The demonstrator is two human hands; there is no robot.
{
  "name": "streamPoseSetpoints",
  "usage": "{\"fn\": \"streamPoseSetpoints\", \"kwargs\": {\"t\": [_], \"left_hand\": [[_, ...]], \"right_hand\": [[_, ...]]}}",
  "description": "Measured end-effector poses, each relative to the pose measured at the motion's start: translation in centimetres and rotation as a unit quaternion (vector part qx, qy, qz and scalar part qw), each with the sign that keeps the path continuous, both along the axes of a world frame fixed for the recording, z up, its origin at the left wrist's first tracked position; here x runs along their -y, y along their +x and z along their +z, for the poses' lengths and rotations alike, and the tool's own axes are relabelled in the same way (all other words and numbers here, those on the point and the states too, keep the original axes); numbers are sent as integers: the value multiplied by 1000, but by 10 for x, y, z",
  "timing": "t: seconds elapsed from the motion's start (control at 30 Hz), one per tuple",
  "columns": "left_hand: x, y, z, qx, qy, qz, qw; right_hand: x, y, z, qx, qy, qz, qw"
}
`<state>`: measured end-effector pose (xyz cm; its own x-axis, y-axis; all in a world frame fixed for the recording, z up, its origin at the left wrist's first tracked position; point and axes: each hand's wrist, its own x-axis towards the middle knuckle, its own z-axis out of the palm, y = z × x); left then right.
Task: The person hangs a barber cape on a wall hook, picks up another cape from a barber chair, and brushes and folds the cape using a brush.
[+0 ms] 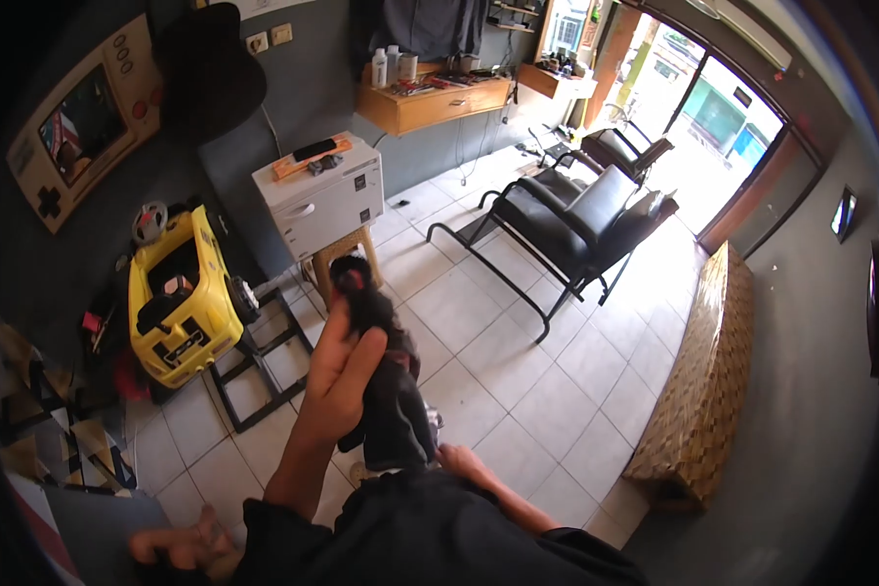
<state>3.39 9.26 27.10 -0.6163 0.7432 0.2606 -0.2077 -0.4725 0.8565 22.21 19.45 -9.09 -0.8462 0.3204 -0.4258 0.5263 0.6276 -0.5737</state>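
My left hand (340,386) is raised in front of me, closed around a dark figure-like object (397,405). Its top is black and fuzzy with a bit of red, and its lower part looks like dark grey cloth. Low in front of my body, my right hand (464,463) is closed at the lower right edge of this object. A small shiny silver thing (434,420) shows just above those fingers; its kind is unclear. Whether my right hand grips the cloth or the silver thing is hidden.
A yellow toy car (190,303) stands left by a black metal frame (254,376). Ahead are a white cabinet (327,200) on a wooden stool, a wall drawer (439,105) and black reclining chairs (566,220). A woven bench (698,381) lines the right wall.
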Motion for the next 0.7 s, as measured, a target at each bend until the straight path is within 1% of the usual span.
{"fn": "streamPoseSetpoints", "kwargs": {"t": [0.03,0.07,0.13,0.17,0.2,0.23,0.27,0.3,0.33,0.4,0.43,0.47,0.5,0.53,0.6,0.7], "left_hand": [[5,-3,-4,3,5,9,1000],[7,-4,-7,20,17,15,1000],[12,-6,-19,59,-25,15,998],[10,-6,-32,88,-40,5,995],[8,-6,-50,115,-56,-4,992],[8,-6,-68,133,-67,-24,989],[8,-4,-86,110,-109,-41,987],[8,2,-104,95,-124,-52,986],[8,10,-123,80,-139,-63,985],[6,28,-162,13,-147,-72,986],[4,41,-180,98,-151,-70,981],[7,50,-192,183,-155,-68,968],[14,49,-195,262,-156,-107,946],[20,48,-207,263,-170,-120,942],[27,49,-214,152,-193,-129,961],[29,45,-207,150,-219,-110,958]], "right_hand": [[3,10,18,-26,-10,-46,999],[3,13,24,-40,-22,-90,995],[2,16,28,-68,-43,-182,980],[-4,11,25,-58,-53,-218,973],[-7,5,45,-83,-69,-241,964],[-7,-3,82,-108,-87,-262,955],[-5,-10,106,-132,-107,-282,944],[-4,-13,111,-204,-199,-292,913],[-1,-19,125,-266,-248,-256,895],[7,-31,163,-384,-338,-180,840],[10,-33,171,-317,-336,-175,869],[13,-38,172,-318,-292,-189,882],[12,-39,167,-318,-291,-182,884],[9,-37,159,-317,-289,-174,886],[11,-31,151,-319,-302,-147,886],[7,-30,146,-309,-317,-104,891]]}}
